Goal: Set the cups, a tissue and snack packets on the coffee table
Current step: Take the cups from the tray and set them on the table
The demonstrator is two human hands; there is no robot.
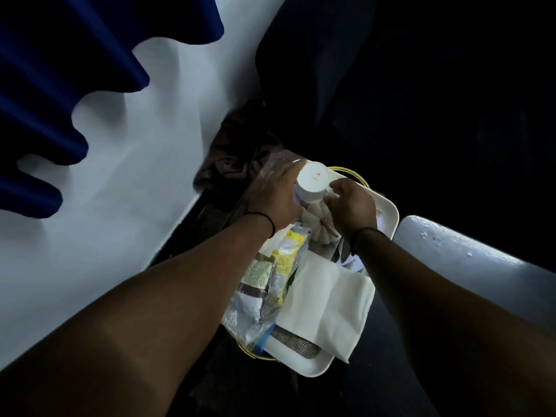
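A white tray [316,367] lies below me, loaded with things. At its far end my left hand [278,195] grips an upside-down white cup [313,183], base towards me, above the tray. My right hand [353,206] touches the cup's right side with curled fingers; whether it holds the handle I cannot tell. Under the cup sits a ribbed white pumpkin-shaped piece [319,225]. A folded white tissue [326,299] covers the near right of the tray. Several snack packets [270,284], yellow, green and silvery, lie along its left side.
A white wall [120,176] with a blue curtain [45,85] fills the left. Brown cloth [237,145] is bunched beyond the tray. A pale grey padded armrest [469,251] sits to the right. Dark furniture fills the upper right.
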